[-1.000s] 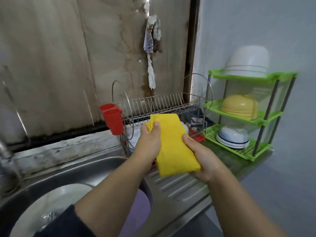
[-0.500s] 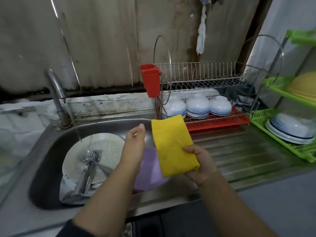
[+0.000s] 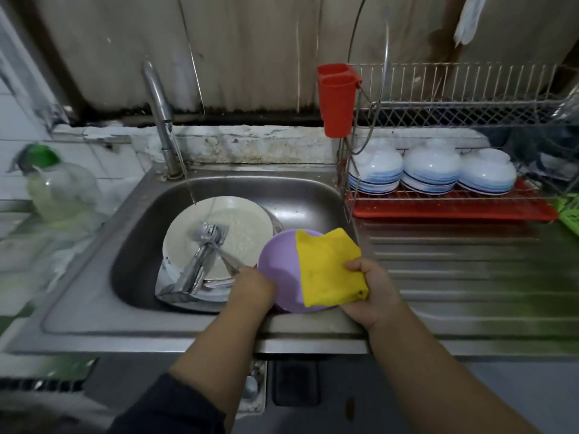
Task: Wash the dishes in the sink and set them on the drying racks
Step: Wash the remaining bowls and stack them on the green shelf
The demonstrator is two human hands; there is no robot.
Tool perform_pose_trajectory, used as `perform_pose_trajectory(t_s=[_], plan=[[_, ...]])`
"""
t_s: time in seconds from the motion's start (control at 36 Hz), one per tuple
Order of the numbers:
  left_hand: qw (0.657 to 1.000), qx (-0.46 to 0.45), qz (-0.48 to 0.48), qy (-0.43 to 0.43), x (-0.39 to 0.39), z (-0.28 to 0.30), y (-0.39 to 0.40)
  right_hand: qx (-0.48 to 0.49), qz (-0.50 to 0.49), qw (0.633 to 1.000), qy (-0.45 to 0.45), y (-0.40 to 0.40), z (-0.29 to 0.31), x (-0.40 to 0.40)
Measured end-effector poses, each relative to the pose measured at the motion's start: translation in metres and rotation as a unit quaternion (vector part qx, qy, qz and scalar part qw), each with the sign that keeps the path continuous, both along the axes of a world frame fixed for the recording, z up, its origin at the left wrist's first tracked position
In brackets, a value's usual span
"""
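Observation:
A purple bowl (image 3: pixel 280 267) sits at the front right of the steel sink (image 3: pixel 94 296). My left hand (image 3: pixel 252 288) is at the bowl's left rim, with its fingers curled down out of sight by that rim. My right hand (image 3: pixel 371 292) grips a folded yellow cloth (image 3: pixel 329 267) that lies over the bowl's right side. A stack of white plates (image 3: pixel 247 230) lies in the sink with several pieces of steel cutlery (image 3: pixel 203 255) on top. The wire drying rack (image 3: pixel 470 104) stands to the right.
Three stacks of white-and-blue bowls (image 3: pixel 432 170) sit upside down on the rack's red tray (image 3: pixel 454 213). A red cutlery holder (image 3: pixel 336 98) hangs on the rack's left end. The faucet (image 3: pixel 159 114) stands behind the sink, and a soap bottle (image 3: pixel 56 186) is at the left. A green rack corner (image 3: pixel 571 214) shows at the far right.
The view swung left and down from the racks to the sink. My left hand let go of the cloth and went down to the purple bowl; my right hand brought the cloth onto it.

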State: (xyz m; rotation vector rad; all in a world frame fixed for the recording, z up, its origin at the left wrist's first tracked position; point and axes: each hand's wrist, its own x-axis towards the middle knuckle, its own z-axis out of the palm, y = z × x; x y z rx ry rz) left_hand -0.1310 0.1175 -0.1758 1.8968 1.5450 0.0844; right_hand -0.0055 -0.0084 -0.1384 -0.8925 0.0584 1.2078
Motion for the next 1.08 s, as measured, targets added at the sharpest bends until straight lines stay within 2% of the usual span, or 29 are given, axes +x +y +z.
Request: perform_pose_trajectory(t_s=[0.06, 0.14, 0.22, 0.31, 0.44, 0.69, 0.75, 0.81, 0.86, 0.89, 0.97, 1.0, 1.06, 1.08], plan=[[1.0, -0.004, -0.018, -0.016, 0.0, 0.0, 0.001, 0.004, 0.003, 1.0, -0.001, 0.0, -0.002, 0.001], [0.989, -0.06, 0.027, -0.132, -0.002, 0.001, 0.0, 0.014, 0.011, 1.0, 0.002, -0.002, -0.004, -0.001], [0.952, -0.145, 0.082, -0.255, -0.002, 0.005, -0.001, 0.027, 0.02, 0.999, 0.006, -0.002, -0.002, -0.001], [0.92, -0.202, 0.1, -0.321, -0.003, 0.012, -0.002, 0.029, 0.034, 0.999, -0.001, 0.001, -0.002, 0.0], [0.874, -0.284, 0.085, -0.385, -0.013, 0.015, 0.002, 0.046, 0.055, 0.997, -0.013, 0.003, -0.003, -0.004], [0.808, -0.334, 0.078, -0.48, -0.016, 0.016, 0.002, 0.046, 0.041, 0.997, -0.041, 0.001, 0.0, -0.009], [0.804, -0.311, 0.071, -0.502, -0.017, 0.013, 0.003, 0.063, 0.049, 0.994, -0.074, 0.003, 0.003, -0.011], [0.799, -0.29, 0.063, -0.522, -0.016, 0.01, 0.004, 0.058, 0.083, 0.979, -0.178, 0.008, 0.012, -0.017], [0.792, -0.28, 0.045, -0.541, -0.015, 0.012, 0.003, -0.008, 0.122, 0.933, -0.339, 0.027, 0.016, -0.028], [0.789, -0.276, 0.041, -0.547, -0.014, 0.014, 0.003, -0.049, 0.151, 0.895, -0.416, 0.039, 0.015, -0.035], [0.78, -0.269, 0.044, -0.564, -0.012, 0.016, 0.003, -0.134, 0.224, 0.743, -0.617, 0.072, -0.005, -0.053], [0.778, -0.264, 0.052, -0.568, -0.012, 0.017, 0.003, -0.15, 0.236, 0.694, -0.663, 0.078, -0.014, -0.055], [0.77, -0.258, 0.086, -0.577, -0.013, 0.018, 0.004, -0.15, 0.28, 0.627, -0.711, 0.082, -0.019, -0.057], [0.765, -0.253, 0.105, -0.583, -0.014, 0.019, 0.003, -0.151, 0.317, 0.579, -0.736, 0.081, -0.018, -0.053]])
